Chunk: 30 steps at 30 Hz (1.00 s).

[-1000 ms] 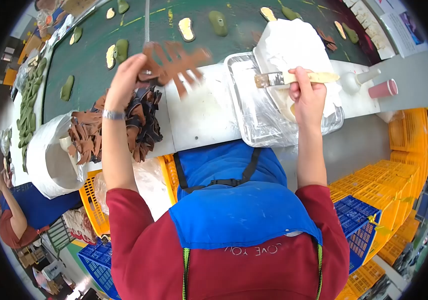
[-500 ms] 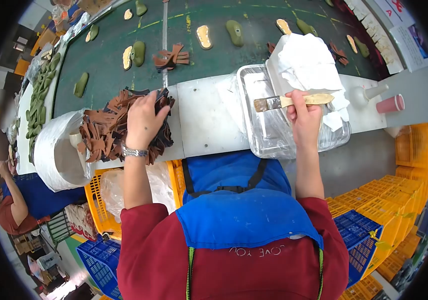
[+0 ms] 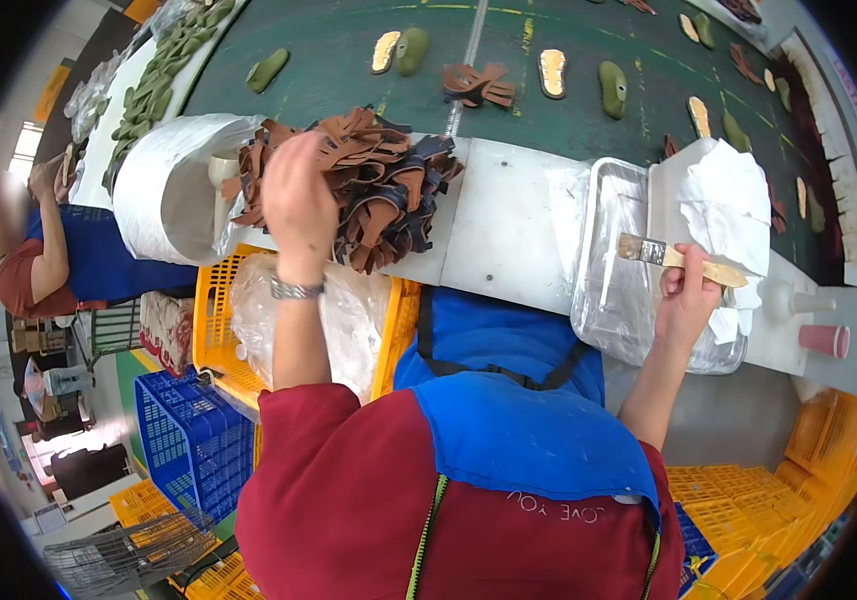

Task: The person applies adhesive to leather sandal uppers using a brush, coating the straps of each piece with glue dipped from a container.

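Note:
My left hand is over the left side of a pile of brown and dark-blue strap pieces; its fingertips are hidden or blurred. In my right hand is a flat brush with a pale wooden handle, its bristles pointing left above a plastic-covered tray. Crumpled white sheets lie just beyond that hand. One bundle of brown straps rests on the green belt, apart from the pile.
Green shoe forms and pale soles are spread over the belt. A plastic-lined white container stands left of the pile, above a yellow crate. A pink cup is at right. Another person works at far left.
A strap bundle left my left hand and lies on the belt; that hand has come back to the pile. The view has turned, shifting the bench rightward. My right hand still holds the brush.

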Tool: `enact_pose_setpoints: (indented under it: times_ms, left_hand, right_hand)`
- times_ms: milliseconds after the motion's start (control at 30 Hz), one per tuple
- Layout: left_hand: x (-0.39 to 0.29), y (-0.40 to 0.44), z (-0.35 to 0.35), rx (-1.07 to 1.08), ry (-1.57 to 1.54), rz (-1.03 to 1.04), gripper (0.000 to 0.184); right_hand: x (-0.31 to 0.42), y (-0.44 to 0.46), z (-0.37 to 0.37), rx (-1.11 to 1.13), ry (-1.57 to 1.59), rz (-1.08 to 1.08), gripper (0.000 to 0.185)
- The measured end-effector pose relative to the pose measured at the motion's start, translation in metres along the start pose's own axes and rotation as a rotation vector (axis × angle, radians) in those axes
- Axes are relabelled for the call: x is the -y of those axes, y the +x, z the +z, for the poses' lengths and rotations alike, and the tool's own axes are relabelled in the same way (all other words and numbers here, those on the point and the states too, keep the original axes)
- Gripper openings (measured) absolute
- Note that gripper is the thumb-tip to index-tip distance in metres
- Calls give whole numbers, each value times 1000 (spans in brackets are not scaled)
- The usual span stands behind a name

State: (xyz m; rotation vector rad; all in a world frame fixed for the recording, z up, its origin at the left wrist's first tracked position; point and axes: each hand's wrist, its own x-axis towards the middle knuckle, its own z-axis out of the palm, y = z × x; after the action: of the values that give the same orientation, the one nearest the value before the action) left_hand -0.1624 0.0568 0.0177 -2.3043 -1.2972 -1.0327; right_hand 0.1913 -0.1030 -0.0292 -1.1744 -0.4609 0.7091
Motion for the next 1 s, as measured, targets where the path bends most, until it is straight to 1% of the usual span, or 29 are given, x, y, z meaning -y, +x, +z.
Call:
enact_pose_setpoints:
  times_ms: [33,133,233,267,300,367,400,500,533,667,767,800,833,900,933,1000]
  left_hand:
    - [16,-2,-1,46,64,-70,25]
    - [44,-3,1,449,-303,-239,26]
    - [59,-8,16,609,-223,-127,24]
    - [63,-7,21,553,-204,-238,18]
    - [61,0,16,499,-221,-309,17]
    - [70,11,11,325,-211,-343,19]
    - [70,17,6,180,-260,-295,20]
    - [53,35,-13,105,-334,-524,21]
    - [47,36,-13,39,-337,-411,19]
    - [41,30,-16,79,66,-135,14]
    - [44,22,-4,142,120,-2,17]
    - [48,13,11,301,189,-12,21]
    - [50,3,21,377,47,-15,28]
    - [54,-9,34,359,-111,-24,34]
    - [56,-10,34,386,-131,-98,37]
    - [66,-6,31,282,-127,-185,35]
  right_hand:
    - [-1,0,2,7,2,3,17]
    - [0,-1,6,17,8,0,18]
    - [1,-2,8,22,12,-4,17]
    - [1,-2,7,25,15,-6,17]
    - [1,-3,7,26,18,-6,17]
    - [2,-3,7,19,15,-10,18]
    - [2,-3,8,18,15,-11,18]
    - [3,-3,12,33,35,-18,18]
    - [3,-3,13,37,26,-21,18]
    - [1,-2,15,56,27,-32,18]
    - [-1,-1,17,56,-3,-20,19]
    - [-1,-2,18,53,-21,-16,19]
    - [-1,-1,20,69,-26,-20,19]
    - [1,-3,21,91,-36,-29,18]
    - [1,-5,19,75,-41,-26,18]
    - [0,-3,18,54,-49,-23,18]
